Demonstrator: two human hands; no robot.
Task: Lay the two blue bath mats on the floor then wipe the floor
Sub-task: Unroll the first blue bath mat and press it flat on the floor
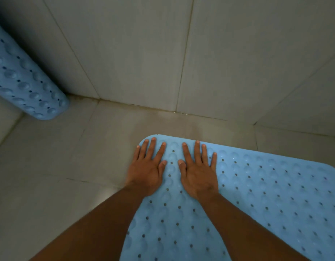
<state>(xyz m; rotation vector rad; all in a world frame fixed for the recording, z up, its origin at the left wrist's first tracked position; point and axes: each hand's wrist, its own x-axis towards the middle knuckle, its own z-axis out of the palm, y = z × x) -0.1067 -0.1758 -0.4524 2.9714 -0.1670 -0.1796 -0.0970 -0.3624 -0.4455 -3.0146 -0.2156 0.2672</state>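
Left hand and right hand are laid flat, palms down, fingers spread, side by side at the far left corner of the flat bath mat; nothing is gripped by either, the mat is only pressed. Left hand's outer edge sits at the mat's left edge, fingertips of both just short of the far edge. Pressing here is judged to be for seating the suction cups and smoothing the corner down against the floor, so the mat will not creep. Mat is pale blue, dimpled and perforated with rows of small holes, spread from the near right of the floor toward the far wall, rounded corner visible. Second bath mat, same blue and pattern, is seen at the far left, curled or rolled and leaned in the corner against the wall; judged not yet laid. Floor is of large grey tiles with grout lines; a wet glint is noted at the floor-wall joint. Walls are tiled alike. Light is dim. No cloth or wiping tool is in view.
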